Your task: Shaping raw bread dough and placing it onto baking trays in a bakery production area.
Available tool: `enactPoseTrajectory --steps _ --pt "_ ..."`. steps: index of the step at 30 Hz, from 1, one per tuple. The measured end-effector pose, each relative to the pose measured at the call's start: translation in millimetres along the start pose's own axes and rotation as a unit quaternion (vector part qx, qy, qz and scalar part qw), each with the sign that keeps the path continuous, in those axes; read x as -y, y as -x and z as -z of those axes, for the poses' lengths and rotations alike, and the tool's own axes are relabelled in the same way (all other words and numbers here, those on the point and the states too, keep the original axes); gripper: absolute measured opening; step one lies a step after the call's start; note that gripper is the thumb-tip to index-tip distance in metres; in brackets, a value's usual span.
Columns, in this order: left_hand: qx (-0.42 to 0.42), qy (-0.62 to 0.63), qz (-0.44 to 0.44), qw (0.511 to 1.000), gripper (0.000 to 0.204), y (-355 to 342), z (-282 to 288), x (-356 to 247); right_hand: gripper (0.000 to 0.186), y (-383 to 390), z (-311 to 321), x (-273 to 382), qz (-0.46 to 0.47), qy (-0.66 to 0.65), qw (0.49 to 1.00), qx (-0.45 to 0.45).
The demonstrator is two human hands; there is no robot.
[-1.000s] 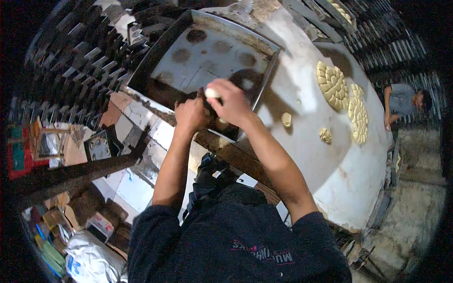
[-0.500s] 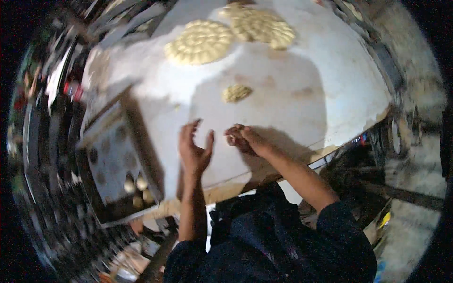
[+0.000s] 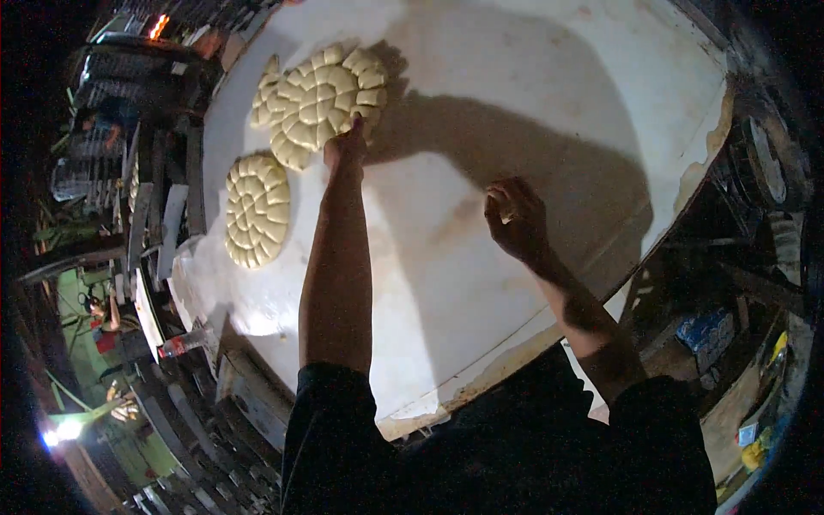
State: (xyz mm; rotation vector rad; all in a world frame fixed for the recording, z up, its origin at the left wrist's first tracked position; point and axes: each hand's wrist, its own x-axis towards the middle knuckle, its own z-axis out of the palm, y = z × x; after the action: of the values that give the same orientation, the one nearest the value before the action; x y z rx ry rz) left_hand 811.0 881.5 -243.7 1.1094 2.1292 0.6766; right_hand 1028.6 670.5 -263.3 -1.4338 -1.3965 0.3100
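Observation:
Two large flat rounds of pale dough, cut into segments, lie on the white table (image 3: 532, 69): one on the left (image 3: 256, 210), one farther back (image 3: 318, 103) overlapping a third piece (image 3: 262, 103). My left hand (image 3: 345, 148) reaches to the near right edge of the back round, thumb against it, other fingers hidden. My right hand (image 3: 519, 215) hovers over the shadowed table to the right, fingers curled; what they hold, if anything, is too dark to make out.
A metal tray (image 3: 249, 386) and a bottle with a red label (image 3: 180, 343) are at the table's lower left. Dark slats and racks line the left side. A person (image 3: 107, 318) is at far left. A blue package (image 3: 704, 335) lies below the table's right side.
My view has swung from the tray to the dough rounds. My left hand has moved forward onto the back round; my right hand, earlier over the tray with a white ball, is now apart at right.

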Motion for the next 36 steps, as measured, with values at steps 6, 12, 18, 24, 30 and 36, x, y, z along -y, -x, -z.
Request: enactPoseTrajectory --steps 6,12,18,24,30,36 --pt "-0.112 0.251 -0.152 0.949 0.024 36 -14 98 0.017 4 -11 4 -0.101 -0.103 0.985 0.091" --pt "0.078 0.455 -0.069 0.884 0.030 250 48 207 0.028 17 -3 17 0.106 0.093 0.989 0.054" --pt "0.047 0.376 -0.169 0.910 0.046 327 186 352 0.041 73 -24 12 0.037 -0.016 0.995 -0.092" --pt "0.072 0.489 -0.178 0.851 0.032 336 235 396 0.026 120 13 -19 -0.096 -0.099 0.989 0.044" --pt "0.006 0.155 -0.193 0.969 0.023 338 254 415 0.022 141 40 65 0.225 0.131 0.925 0.278" --pt "-0.236 -0.206 -0.276 0.909 0.030 280 264 356 0.039 81 38 85 0.299 0.167 0.902 0.262"
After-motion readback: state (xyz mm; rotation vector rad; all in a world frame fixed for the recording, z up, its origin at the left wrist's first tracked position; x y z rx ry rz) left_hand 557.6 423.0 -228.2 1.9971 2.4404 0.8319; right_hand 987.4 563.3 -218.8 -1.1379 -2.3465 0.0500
